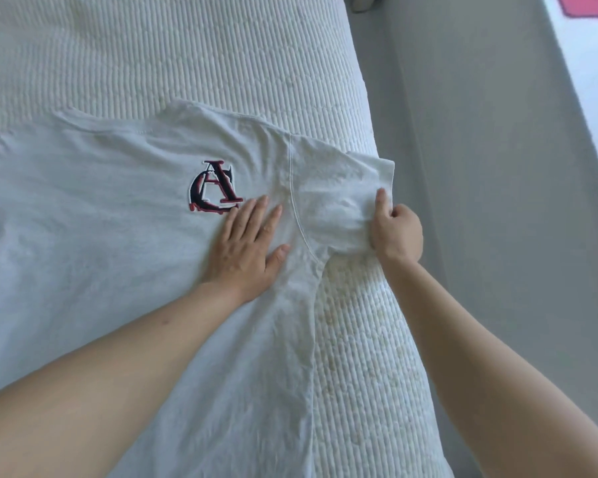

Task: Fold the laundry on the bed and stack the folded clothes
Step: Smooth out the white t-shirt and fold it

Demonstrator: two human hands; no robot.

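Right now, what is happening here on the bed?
A person is folding a white T-shirt spread flat on the bed. The left hand lies flat on the shirt, just beside the red and dark logo, holding the cloth down. The right hand pinches the edge of the sleeve, which reaches toward the bed's edge. The sleeve is not yet folded in, and no folded stack is in view.
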